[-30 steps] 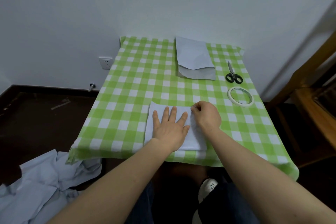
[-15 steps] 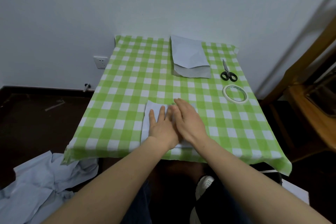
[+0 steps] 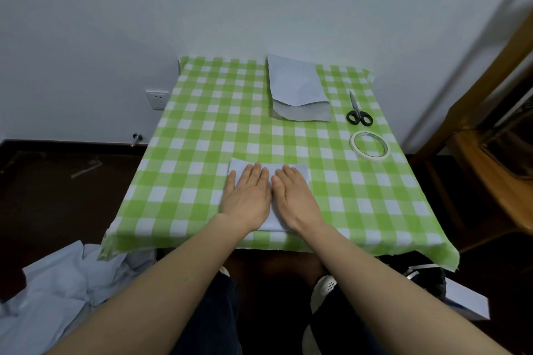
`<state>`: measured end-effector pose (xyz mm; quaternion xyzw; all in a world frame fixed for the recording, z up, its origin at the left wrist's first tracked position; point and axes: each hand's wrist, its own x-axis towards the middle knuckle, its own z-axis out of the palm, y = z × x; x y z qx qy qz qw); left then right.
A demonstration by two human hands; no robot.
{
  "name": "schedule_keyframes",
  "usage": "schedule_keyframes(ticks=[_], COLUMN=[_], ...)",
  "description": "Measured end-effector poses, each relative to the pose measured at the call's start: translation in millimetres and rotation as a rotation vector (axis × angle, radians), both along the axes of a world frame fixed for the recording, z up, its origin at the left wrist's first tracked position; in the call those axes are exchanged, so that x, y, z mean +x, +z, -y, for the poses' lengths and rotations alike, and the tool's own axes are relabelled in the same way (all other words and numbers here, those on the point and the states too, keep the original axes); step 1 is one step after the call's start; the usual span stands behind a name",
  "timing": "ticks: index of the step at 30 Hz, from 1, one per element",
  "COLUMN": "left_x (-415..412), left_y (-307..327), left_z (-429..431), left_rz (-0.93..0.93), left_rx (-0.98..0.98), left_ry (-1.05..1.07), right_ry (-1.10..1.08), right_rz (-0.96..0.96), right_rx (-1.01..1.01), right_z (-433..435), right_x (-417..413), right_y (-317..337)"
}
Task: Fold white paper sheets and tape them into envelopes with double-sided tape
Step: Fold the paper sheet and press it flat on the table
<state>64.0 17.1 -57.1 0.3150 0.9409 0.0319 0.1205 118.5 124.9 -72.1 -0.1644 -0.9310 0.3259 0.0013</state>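
Observation:
A folded white paper sheet (image 3: 241, 168) lies near the front edge of the green checked table (image 3: 202, 135). My left hand (image 3: 248, 196) and my right hand (image 3: 294, 199) rest flat on it side by side, palms down, fingers together and pointing away from me. They cover most of the sheet. A stack of white paper sheets (image 3: 297, 89) sits at the back of the table. The roll of double-sided tape (image 3: 369, 145) lies flat at the right, with black-handled scissors (image 3: 357, 111) just behind it.
Crumpled white paper (image 3: 57, 291) lies on the dark floor at the lower left. A wooden piece of furniture (image 3: 490, 158) stands close to the table's right side. A wall socket (image 3: 157, 99) is on the white wall left of the table.
My right hand has gone from pinching the sheet's top right area to lying flat, then slid right, off my left hand, so both palms press the sheet side by side.

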Motion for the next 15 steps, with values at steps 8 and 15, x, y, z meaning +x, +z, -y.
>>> schedule_keyframes(ticks=[8,15], left_x=[-0.7,0.5], left_y=[-7.3,-11.5], left_z=[1.6,6.1], left_rz=[-0.076,-0.100], left_rx=[-0.012,0.029], left_ry=[-0.012,-0.008], right_ry=[0.074,0.061], right_rz=[0.092,0.158], right_rx=[0.237,0.304], right_z=[0.4,2.4], right_x=[-1.7,2.1], right_y=[3.2,0.0])
